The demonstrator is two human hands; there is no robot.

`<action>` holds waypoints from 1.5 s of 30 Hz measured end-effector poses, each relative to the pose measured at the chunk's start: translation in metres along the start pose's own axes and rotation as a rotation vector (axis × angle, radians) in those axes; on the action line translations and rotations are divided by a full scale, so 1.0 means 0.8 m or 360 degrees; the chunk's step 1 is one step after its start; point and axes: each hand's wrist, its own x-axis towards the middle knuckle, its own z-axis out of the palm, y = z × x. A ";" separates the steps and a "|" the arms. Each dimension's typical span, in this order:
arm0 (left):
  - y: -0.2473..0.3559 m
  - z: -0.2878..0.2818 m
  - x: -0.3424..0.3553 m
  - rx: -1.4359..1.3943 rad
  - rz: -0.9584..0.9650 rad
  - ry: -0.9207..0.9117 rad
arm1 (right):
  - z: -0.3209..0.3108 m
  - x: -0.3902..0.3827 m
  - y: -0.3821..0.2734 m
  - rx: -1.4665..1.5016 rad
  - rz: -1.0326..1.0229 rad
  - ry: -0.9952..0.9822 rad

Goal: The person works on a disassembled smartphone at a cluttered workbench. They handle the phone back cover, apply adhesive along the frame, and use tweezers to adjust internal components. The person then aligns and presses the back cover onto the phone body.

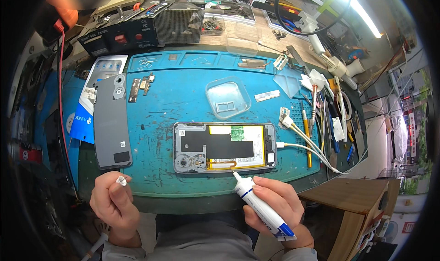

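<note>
Bright strip lamp (362, 13) glaring upper right, sharp centre, fisheye bending, dark vignetted rim

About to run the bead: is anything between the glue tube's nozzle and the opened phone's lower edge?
Nothing visible. The right hand holds the glue tube, nozzle tip right at the opened phone edge; only bare blue mat alongside.

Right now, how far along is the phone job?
Done: the grey back cover is off, lying left of the opened phone; the small white cap is off, in the left hand. In hand: right hand holds the glue tube, nozzle at the phone's near edge. Left: cover not refitted.
</note>
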 end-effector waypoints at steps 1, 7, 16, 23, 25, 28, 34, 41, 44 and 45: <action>0.000 -0.001 -0.001 -0.0004 0.0001 -0.0017 | 0.000 0.000 0.000 0.0004 0.0001 0.0000; 0.001 0.002 0.000 0.0050 -0.0018 0.0020 | -0.005 -0.003 0.002 0.0006 0.0013 0.0001; 0.001 0.003 -0.001 0.0071 -0.0054 0.0039 | -0.009 -0.007 0.007 -0.0006 0.0022 0.0037; 0.001 0.003 -0.001 0.0083 -0.0062 0.0031 | -0.012 -0.009 0.009 -0.0012 0.0031 0.0048; 0.001 0.003 -0.001 0.0090 -0.0059 0.0029 | -0.012 -0.010 0.010 -0.0013 0.0028 0.0050; 0.000 0.003 -0.001 0.0091 -0.0049 0.0028 | -0.012 -0.011 0.011 -0.0012 0.0031 0.0057; 0.000 0.004 -0.001 0.0092 -0.0044 0.0033 | -0.015 -0.013 0.012 -0.0011 0.0041 0.0061; -0.003 0.005 -0.001 0.0090 -0.0031 0.0027 | -0.017 -0.016 0.017 -0.0023 0.0047 0.0083; -0.002 0.005 0.000 0.0079 -0.0035 0.0028 | -0.019 -0.017 0.017 -0.0023 0.0051 0.0086; -0.002 0.005 0.000 0.0075 -0.0038 0.0032 | -0.019 -0.017 0.017 -0.0023 0.0052 0.0086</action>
